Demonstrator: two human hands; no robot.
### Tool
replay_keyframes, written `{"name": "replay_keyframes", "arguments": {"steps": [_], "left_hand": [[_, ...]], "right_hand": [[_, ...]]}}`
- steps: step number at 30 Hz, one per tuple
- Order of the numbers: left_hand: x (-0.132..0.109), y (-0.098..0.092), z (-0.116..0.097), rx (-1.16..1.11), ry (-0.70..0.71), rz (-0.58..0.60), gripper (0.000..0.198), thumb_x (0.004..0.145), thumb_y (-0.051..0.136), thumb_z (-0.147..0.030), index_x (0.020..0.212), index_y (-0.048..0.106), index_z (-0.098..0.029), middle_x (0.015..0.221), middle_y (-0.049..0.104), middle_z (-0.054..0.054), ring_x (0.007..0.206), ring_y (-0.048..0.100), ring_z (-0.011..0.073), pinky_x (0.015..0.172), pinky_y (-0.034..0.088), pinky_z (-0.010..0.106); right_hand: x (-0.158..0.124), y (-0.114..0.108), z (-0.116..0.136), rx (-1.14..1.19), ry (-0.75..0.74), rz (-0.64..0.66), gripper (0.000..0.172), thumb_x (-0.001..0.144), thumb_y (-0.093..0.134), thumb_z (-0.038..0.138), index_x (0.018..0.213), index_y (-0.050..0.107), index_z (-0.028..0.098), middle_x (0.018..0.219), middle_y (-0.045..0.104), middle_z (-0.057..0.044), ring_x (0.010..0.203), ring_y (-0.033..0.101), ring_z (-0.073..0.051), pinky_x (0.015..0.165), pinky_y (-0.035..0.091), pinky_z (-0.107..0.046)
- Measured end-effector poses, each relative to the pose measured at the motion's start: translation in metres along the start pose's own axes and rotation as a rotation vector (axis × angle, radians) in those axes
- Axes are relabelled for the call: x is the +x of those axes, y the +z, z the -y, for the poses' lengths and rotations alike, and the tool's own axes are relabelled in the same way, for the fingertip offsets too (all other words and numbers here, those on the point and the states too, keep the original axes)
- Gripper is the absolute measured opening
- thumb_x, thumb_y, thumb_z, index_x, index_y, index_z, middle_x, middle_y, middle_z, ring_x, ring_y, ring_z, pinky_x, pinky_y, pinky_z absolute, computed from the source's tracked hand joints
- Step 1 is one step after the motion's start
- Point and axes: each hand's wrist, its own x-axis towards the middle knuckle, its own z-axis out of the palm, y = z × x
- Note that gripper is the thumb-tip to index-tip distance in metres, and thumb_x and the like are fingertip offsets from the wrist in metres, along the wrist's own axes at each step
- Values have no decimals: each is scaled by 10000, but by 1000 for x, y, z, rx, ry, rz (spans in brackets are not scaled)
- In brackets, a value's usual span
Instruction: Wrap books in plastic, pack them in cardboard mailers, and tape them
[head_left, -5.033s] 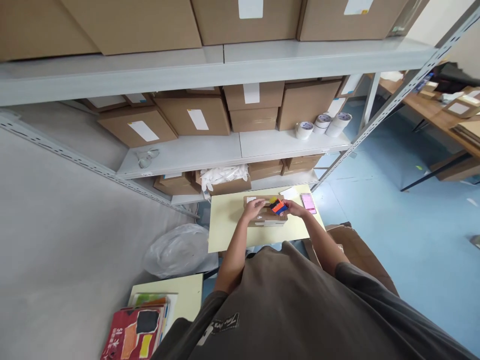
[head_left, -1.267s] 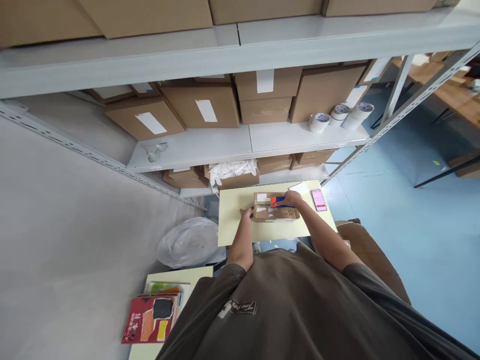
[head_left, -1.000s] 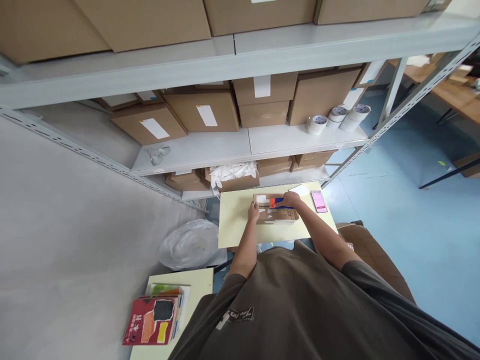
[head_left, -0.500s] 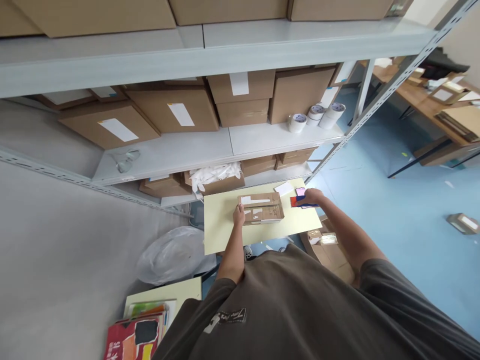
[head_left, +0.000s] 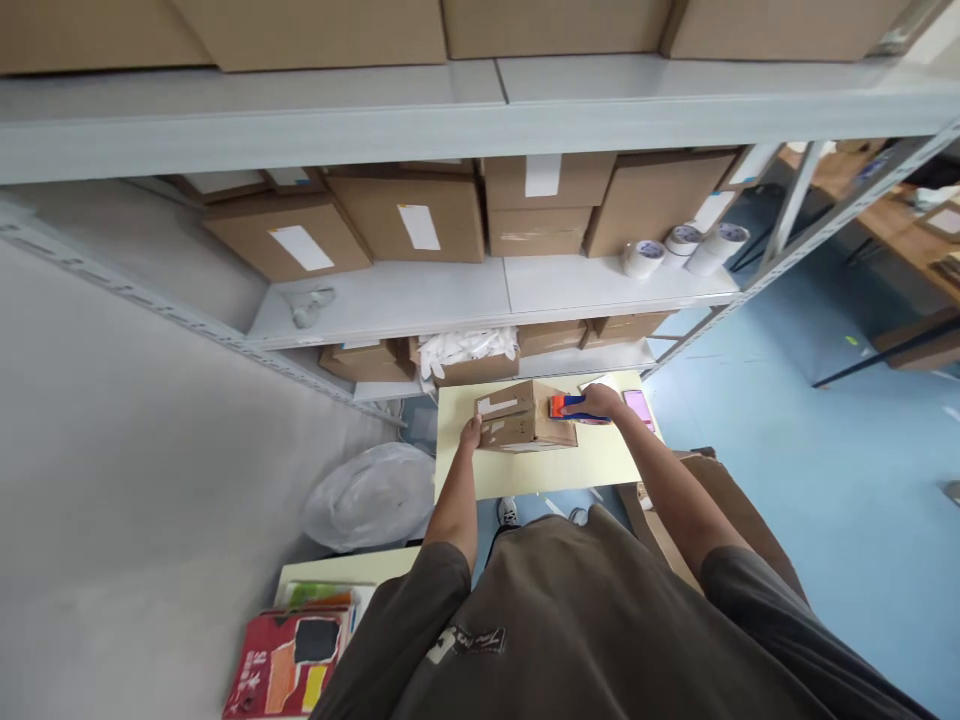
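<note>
A small cardboard box with white labels rests on a pale yellow table. It is tilted, with its right side raised. My left hand grips its left end. My right hand is closed round an orange and blue tape dispenser, which is pressed against the box's right end. A pink phone lies on the table just right of my right hand.
Grey metal shelving behind the table carries many cardboard boxes and rolls of tape. A clear plastic bag lies on the floor at left. Colourful books sit on a second table nearby. A large open carton stands at right.
My right hand has brought the tape dispenser from the table's right side back to the box's right end. The box now sits tilted and turned, still held by my left hand.
</note>
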Motion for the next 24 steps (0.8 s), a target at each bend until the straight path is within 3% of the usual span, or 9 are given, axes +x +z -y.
{"name": "replay_keyframes", "arguments": {"steps": [3,6,9,12,14,17,24], "left_hand": [[8,-24,-2,55,-103,-33,376,956,737,-546,935,722,-171,914,792,144,1041,730,288,968,504,366],[10,-38,-10,47,-78,6,384,1014,649,-535,1097,781,-184,1197,808,167,1214,709,306,1057,494,376],[6,-38,-17,70,-46,128,519,1038,589,-594,1347,753,-210,1336,780,149,1300,684,343,1100,486,413],[-1,-26,-21,161,-94,143,570,1052,571,-579,1454,692,-193,1302,791,159,1258,703,363,1083,495,432],[-7,-11,-21,187,-99,154,533,1086,513,-536,1428,700,-173,1276,798,164,1230,714,349,1069,503,421],[-19,25,-23,180,-82,200,511,1119,434,-499,1395,706,-166,1310,786,166,1233,718,323,1061,514,400],[-55,150,-49,240,-38,336,521,1128,390,-506,1416,685,-189,1350,774,162,1276,713,309,1077,518,386]], "right_hand": [[5,5,59,1,-24,-7,769,676,761,938,882,812,198,899,795,-166,851,762,-339,679,471,-348],[9,10,111,-17,-61,-11,798,679,788,913,993,821,180,958,800,-195,935,770,-368,734,506,-363],[12,14,151,-63,-83,-19,797,711,805,859,1100,809,163,1055,800,-216,1030,769,-384,803,539,-372],[11,15,170,-94,-79,-38,772,737,832,794,1165,797,153,1133,789,-233,1095,762,-397,859,559,-389],[8,12,169,-109,-81,-45,765,721,862,768,1169,797,151,1132,791,-234,1099,763,-400,871,571,-398],[-2,1,143,-152,-62,-53,770,673,906,746,1153,802,153,1114,800,-223,1088,769,-388,868,587,-388],[-43,-22,25,-166,97,-45,794,682,892,768,1169,804,148,1137,810,-207,1072,781,-354,869,594,-360]]}}
